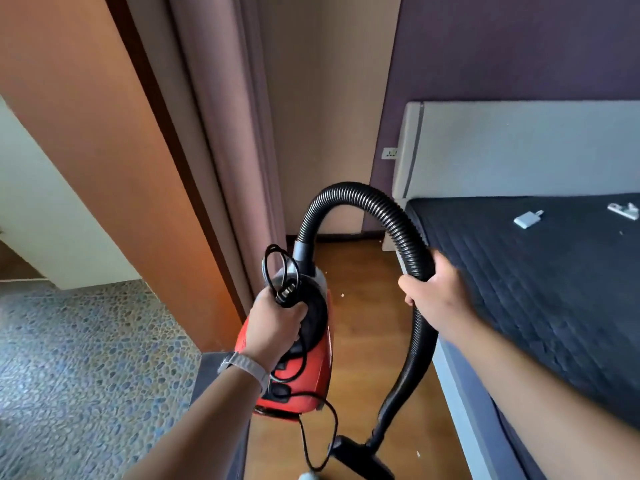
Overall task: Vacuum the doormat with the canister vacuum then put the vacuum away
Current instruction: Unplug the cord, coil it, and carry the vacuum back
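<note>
A red canister vacuum [313, 372] hangs in the air above the wooden floor, carried by my left hand [273, 325], which grips its top handle together with the coiled black power cord [280, 271] and plug. Its black ribbed hose [360, 194] arches up from the front of the canister and comes down into my right hand [434, 296], which is closed around it. Below that hand the hose runs down to the black floor nozzle [363, 457], low near the bottom edge. No doormat is visible.
A bed with a dark quilted mattress [540, 289] and grey headboard [519, 147] fills the right side, small white items lying on it. An orange door frame [114, 140] and mauve curtain [221, 109] stand left. Pebble-patterned floor [76, 368] lies beyond the threshold; a wall socket [389, 153] is by the headboard.
</note>
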Demonstrator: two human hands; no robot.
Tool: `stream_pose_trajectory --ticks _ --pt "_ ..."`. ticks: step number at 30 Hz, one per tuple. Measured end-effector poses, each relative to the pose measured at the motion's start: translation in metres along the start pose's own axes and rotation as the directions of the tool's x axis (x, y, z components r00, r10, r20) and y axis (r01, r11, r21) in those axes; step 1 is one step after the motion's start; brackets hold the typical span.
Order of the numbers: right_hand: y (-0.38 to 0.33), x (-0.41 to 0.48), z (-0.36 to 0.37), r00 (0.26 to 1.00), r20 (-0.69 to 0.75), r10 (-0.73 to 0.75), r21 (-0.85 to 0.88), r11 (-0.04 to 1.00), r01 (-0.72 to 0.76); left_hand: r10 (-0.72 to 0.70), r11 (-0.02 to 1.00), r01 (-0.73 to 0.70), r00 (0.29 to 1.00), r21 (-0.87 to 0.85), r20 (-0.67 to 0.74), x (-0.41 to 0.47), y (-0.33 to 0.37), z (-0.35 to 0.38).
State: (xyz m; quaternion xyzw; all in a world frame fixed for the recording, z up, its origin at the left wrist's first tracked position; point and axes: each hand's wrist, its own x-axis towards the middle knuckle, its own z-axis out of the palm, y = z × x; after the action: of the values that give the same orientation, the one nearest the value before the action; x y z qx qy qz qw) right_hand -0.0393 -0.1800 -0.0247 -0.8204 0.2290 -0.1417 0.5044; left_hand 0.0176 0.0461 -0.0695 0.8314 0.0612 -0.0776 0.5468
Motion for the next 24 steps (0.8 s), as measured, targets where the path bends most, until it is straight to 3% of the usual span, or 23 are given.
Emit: stream_pose_trajectory --ticks 6,11,24 --pt "0.001 0.056 0.007 0.998 -0.032 0.057 0.061 0.997 -0.055 0.025 0.996 -0.026 1.000 0.080 0.016 0.072 0.023 0.019" --pt "0.009 0.118 0.013 0.997 -0.019 0.079 0.048 0.996 -0.078 -0.023 0.999 0.021 0.998 0.035 0.051 0.122 0.037 0.051" --pt "0.056 0.356 -0.009 0.985 0.070 0.156 0.146 0.976 -0.165 -0.069 0.988 0.068 0.998 0.139 0.002 0.292 0.115 0.183"
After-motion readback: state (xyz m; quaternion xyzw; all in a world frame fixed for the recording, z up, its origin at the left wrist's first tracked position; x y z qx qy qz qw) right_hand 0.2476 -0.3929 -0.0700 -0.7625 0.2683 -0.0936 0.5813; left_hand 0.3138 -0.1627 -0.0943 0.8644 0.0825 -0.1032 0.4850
